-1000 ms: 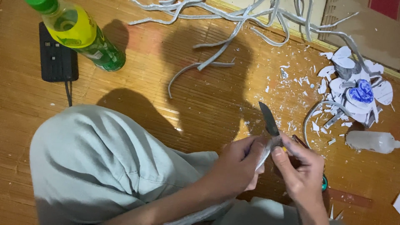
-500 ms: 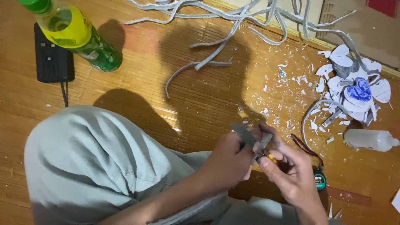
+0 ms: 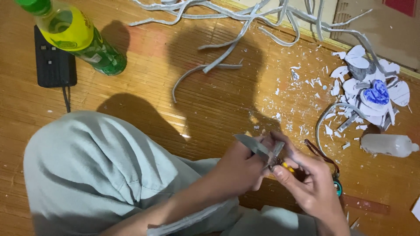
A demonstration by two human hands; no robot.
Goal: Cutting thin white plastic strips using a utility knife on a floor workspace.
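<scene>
Tipping from upright to sideways, the knife blade (image 3: 251, 145) is now pinched in both hands, left hand (image 3: 238, 168) and right hand (image 3: 306, 183), so they're mid-trim on some small piece.

Setting: a home floor used as a makeshift craft spot; woven bamboo-style floor mat (image 3: 210, 109) beneath the hands; the person sits on it, bent knee in pale green trousers (image 3: 100, 170) to the left of the hands; green-capped soft-drink bottle (image 3: 74, 37) and black power strip (image 3: 54, 61) far up-left; grey foam strips (image 3: 245, 26) strewn above; white paper scraps (image 3: 306, 87) scattered up-right; a white and blue paper flower (image 3: 372, 94) and a small white glue bottle (image 3: 387, 145) to the right; no workbench, only household floor.
</scene>
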